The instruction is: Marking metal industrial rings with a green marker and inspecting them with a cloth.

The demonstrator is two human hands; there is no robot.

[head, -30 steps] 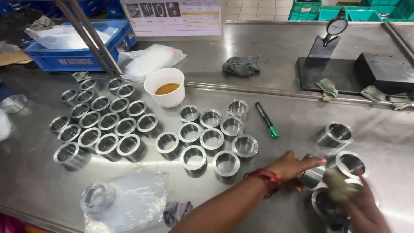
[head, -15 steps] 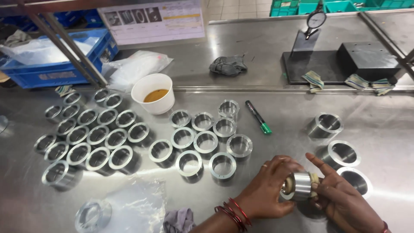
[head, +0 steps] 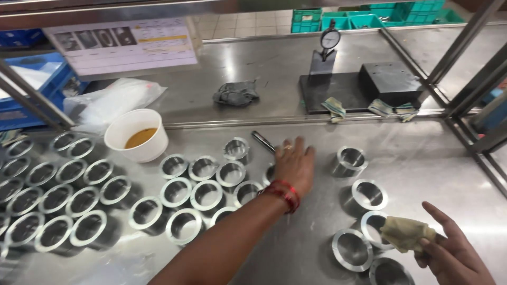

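Observation:
My left hand [head: 294, 164] reaches forward, palm down and fingers spread, over the right end of a middle group of shiny metal rings [head: 207, 194]. It partly covers one ring [head: 269, 172], and its fingertips lie close to a dark marker pen [head: 262, 141]. A red thread band circles that wrist. My right hand [head: 449, 253] is at the lower right and pinches a crumpled tan cloth [head: 405, 233]. Beside it stand separate rings [head: 352, 249], with another ring [head: 369, 193] and a taller one [head: 349, 160] farther off.
Several more rings [head: 58, 200] stand in rows at the left. A white cup of amber liquid [head: 136, 134] sits behind them. At the back are a grey rag [head: 235, 94], a clear plastic bag [head: 113, 100], a dial gauge stand [head: 329, 39], a black block [head: 388, 82] and a blue crate [head: 31, 89].
Both hands held one ring at the lower right. My left hand has since moved up and left to the middle rings, and my right hand keeps only the cloth.

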